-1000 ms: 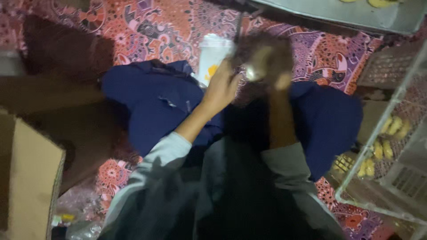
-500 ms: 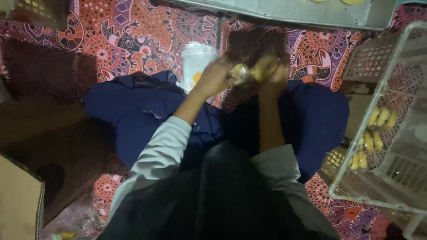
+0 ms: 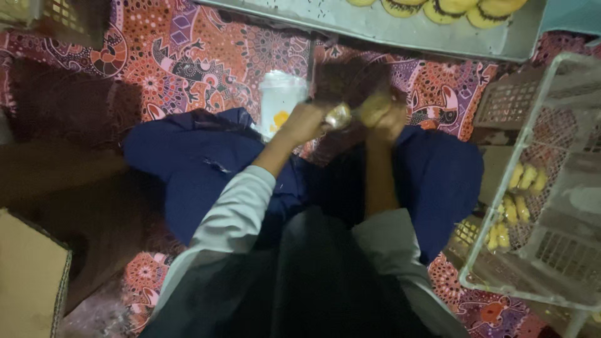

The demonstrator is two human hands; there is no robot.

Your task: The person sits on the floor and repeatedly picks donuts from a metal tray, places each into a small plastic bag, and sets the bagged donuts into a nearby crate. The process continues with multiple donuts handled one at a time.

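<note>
A small yellow cake (image 3: 374, 107) in a shiny clear wrapper (image 3: 339, 116) is being held by both hands above the lap. The left hand (image 3: 305, 122) is being closed on the wrapper, the right hand (image 3: 389, 116) on the cake. It is being kept where it was half a second ago.

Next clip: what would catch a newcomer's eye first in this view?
First the two hands at centre: the left hand and right hand meet on a small yellowish item in shiny wrap, above the person's dark blue lap. Around them spreads a bright red patterned cloth. A metal tray with round yellow pastries lies along the top edge, and a white crate holding more yellow pieces stands at the right.
</note>
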